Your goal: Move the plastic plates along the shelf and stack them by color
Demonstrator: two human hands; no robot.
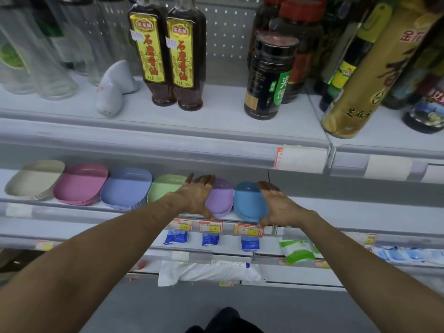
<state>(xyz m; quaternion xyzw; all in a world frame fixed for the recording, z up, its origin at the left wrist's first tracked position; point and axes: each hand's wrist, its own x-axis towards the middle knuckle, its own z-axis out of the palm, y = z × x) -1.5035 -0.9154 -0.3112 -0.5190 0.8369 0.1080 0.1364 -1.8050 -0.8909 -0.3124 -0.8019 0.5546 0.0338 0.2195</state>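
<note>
so I've got the left hand open, fingers loosely spread, over where the green stack meets the purple stack; right hand straight-fingered too, at the sky-blue stack's right edge; can't tell if either touches; beige stack, pink stack, periwinkle stack sit further left on the same shelf

1. My stacks: beige plates, pink plates, periwinkle plates, green plates.
2. Also lilac plates and sky-blue plates.
3. The dark brown bottles I see wear yellow labels with red characters.
4. Price tags: red and yellow.
5. Shelf: white.
</note>
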